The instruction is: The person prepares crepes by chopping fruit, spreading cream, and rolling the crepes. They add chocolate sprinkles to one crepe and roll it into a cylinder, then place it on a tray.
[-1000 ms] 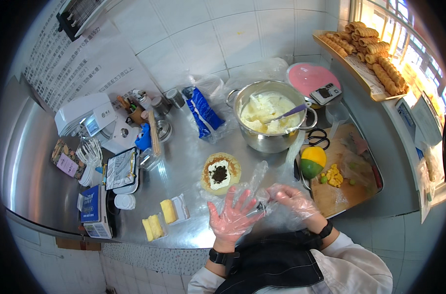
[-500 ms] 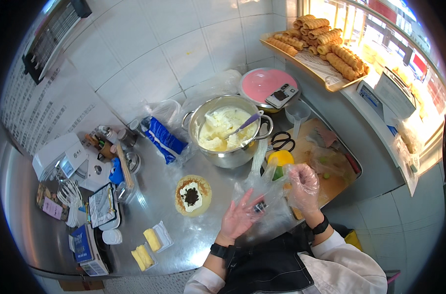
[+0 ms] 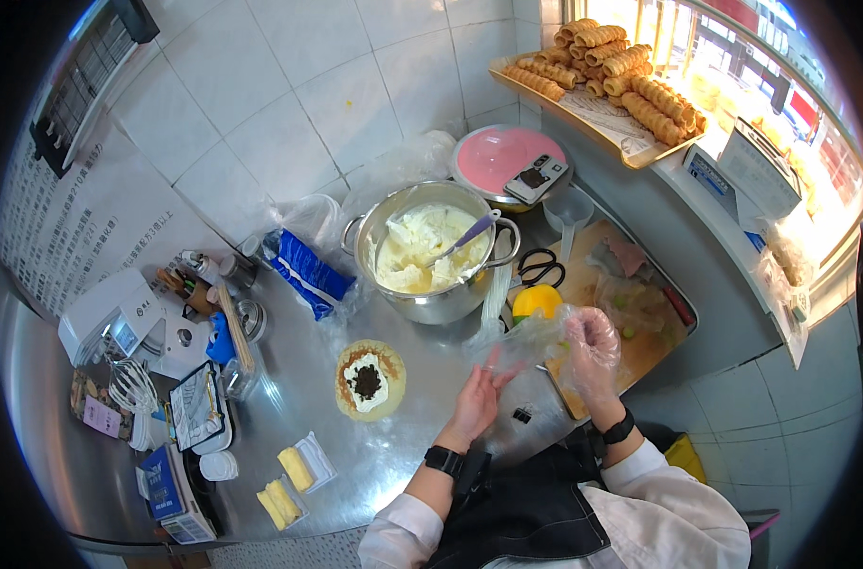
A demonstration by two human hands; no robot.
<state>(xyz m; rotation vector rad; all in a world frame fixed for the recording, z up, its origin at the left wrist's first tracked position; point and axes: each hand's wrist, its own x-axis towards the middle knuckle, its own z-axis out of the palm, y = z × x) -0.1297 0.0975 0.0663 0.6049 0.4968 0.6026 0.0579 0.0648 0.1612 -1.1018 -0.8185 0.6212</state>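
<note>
My right hand (image 3: 593, 349) wears a thin clear plastic glove, with its fingers closed on another crinkled clear plastic glove (image 3: 521, 339). The second glove stretches leftward over the steel counter. My left hand (image 3: 479, 400), palm bare, reaches toward that glove with fingers extended; the fingertips lie at or within the film, and its clear folds blur exactly where. Left of my left hand lies a round pancake (image 3: 393, 406) topped with white cream and a dark crumbly heap (image 3: 365, 381). A black binder clip (image 3: 522, 414) rests on the counter below the hands.
Behind stands a steel pot (image 3: 431, 305) of whipped cream holding a purple-handled spatula (image 3: 469, 235). A yellow mango (image 3: 538, 302), black scissors (image 3: 541, 267) and cutting board (image 3: 631, 375) sit at right. Two yellow pieces (image 3: 296, 468) lie front left; a pastry tray (image 3: 631, 152) occupies the ledge.
My left hand has moved up and right, its fingers shifting to the clear glove. My right hand keeps its grip. The binder clip shows fully now. The whole view has shifted slightly.
</note>
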